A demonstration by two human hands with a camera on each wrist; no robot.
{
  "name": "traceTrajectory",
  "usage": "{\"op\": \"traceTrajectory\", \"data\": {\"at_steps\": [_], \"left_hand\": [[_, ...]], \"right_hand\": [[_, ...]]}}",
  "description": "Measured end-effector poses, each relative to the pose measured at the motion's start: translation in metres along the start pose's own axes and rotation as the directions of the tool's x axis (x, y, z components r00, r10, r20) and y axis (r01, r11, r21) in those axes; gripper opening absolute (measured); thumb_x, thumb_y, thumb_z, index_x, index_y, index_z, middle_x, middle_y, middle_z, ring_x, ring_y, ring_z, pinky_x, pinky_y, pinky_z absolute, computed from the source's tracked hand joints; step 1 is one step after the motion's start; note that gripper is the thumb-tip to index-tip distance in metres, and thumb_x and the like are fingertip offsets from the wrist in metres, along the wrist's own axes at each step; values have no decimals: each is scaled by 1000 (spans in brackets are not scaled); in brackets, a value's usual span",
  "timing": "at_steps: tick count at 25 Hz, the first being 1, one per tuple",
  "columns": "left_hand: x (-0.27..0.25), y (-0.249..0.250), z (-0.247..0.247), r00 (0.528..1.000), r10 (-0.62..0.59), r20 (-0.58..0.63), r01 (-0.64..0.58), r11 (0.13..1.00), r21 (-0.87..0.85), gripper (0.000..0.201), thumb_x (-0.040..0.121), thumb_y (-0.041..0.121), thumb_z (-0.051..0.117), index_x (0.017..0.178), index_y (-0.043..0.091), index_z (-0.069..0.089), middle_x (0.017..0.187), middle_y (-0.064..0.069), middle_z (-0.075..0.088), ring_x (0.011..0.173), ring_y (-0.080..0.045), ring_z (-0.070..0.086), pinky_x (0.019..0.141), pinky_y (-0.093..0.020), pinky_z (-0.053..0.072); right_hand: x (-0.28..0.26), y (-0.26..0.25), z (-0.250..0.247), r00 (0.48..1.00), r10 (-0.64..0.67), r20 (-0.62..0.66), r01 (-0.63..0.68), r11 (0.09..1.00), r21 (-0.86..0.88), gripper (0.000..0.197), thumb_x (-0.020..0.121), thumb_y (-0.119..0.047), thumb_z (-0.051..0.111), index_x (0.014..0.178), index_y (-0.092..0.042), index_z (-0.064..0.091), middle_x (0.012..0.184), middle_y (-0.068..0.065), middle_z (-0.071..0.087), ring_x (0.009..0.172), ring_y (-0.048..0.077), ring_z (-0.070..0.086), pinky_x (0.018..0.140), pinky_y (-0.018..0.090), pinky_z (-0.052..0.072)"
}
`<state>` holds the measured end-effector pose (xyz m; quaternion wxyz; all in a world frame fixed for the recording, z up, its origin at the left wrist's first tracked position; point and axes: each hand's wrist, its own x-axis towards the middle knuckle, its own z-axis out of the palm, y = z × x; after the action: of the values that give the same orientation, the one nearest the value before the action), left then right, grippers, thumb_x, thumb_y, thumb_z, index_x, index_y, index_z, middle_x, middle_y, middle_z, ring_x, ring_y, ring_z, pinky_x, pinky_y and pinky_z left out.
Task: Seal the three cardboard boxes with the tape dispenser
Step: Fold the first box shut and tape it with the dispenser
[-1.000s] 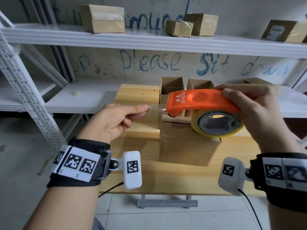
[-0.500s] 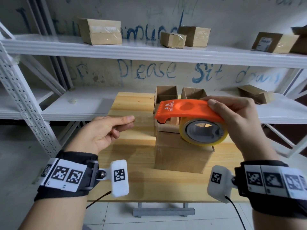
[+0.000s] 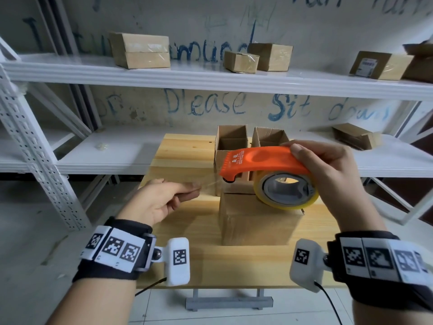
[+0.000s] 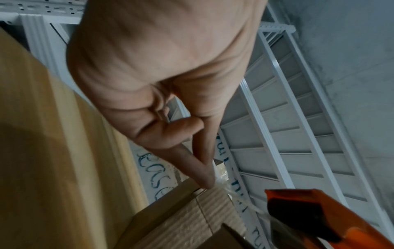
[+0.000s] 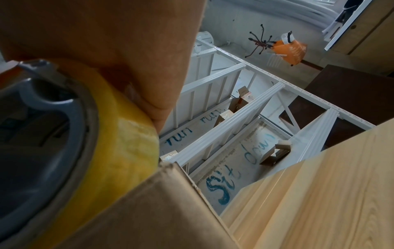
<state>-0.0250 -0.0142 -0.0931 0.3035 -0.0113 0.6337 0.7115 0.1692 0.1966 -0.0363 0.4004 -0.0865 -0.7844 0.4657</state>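
My right hand (image 3: 328,167) grips an orange tape dispenser (image 3: 260,163) with a yellowish tape roll (image 3: 285,191), held just above the nearest cardboard box (image 3: 255,219), whose flaps lie closed. A strip of clear tape (image 3: 208,181) runs left from the dispenser's mouth to my left hand (image 3: 164,198), which pinches its free end between thumb and forefinger. In the left wrist view the fingertips (image 4: 206,182) hold the tape end (image 4: 221,182) beside the dispenser (image 4: 319,212). Two open boxes (image 3: 230,141) (image 3: 269,137) stand behind the near one on the wooden table (image 3: 182,156).
White metal shelving (image 3: 210,78) stands behind the table, with several taped boxes (image 3: 140,50) on the upper shelf and a flat box (image 3: 353,137) on the lower shelf at right. A shelf upright (image 3: 35,148) rises at left. Grey floor lies below.
Both hands and the dispenser have sunk lower towards the near box. My left hand still pinches the tape end, with the strip drawn out between hand and dispenser.
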Motion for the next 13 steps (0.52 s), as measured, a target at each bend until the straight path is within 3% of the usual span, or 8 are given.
{"op": "traceTrajectory", "data": {"at_steps": [4, 6, 9, 13], "left_hand": [[0, -17, 8, 991, -97, 94, 95, 995, 20, 8, 84, -2, 73, 90, -1, 67, 78, -8, 78, 62, -12, 75, 35, -8, 36], [0, -26, 12, 983, -131, 128, 131, 991, 3, 12, 80, -2, 75, 90, -2, 68, 79, -10, 77, 63, -13, 75, 38, -9, 43], [1, -32, 17, 975, -157, 156, 163, 986, -22, 6, 83, -4, 74, 79, -1, 69, 78, -12, 76, 63, -14, 75, 42, -12, 49], [-1, -33, 17, 963, -194, 190, 201, 980, -17, 9, 89, -3, 69, 80, -3, 71, 75, -10, 75, 60, -12, 73, 46, -12, 53]], "right_hand": [[1, 2, 2, 999, 26, 21, -26, 1000, -6, 17, 95, -22, 61, 98, -20, 78, 89, 2, 76, 87, 21, 70, 75, 32, 55], [0, 2, 4, 999, 27, 21, -27, 1000, -10, 17, 96, -23, 61, 97, -21, 78, 89, 1, 76, 87, 19, 70, 76, 30, 54], [0, 2, 6, 1000, 22, 19, -22, 1000, -13, 18, 97, -21, 59, 96, -21, 78, 86, -1, 75, 83, 15, 69, 71, 20, 52], [0, 0, 8, 1000, 19, 14, -18, 1000, -26, 20, 97, -19, 57, 98, -16, 77, 85, 1, 75, 82, 16, 69, 71, 21, 52]]}}
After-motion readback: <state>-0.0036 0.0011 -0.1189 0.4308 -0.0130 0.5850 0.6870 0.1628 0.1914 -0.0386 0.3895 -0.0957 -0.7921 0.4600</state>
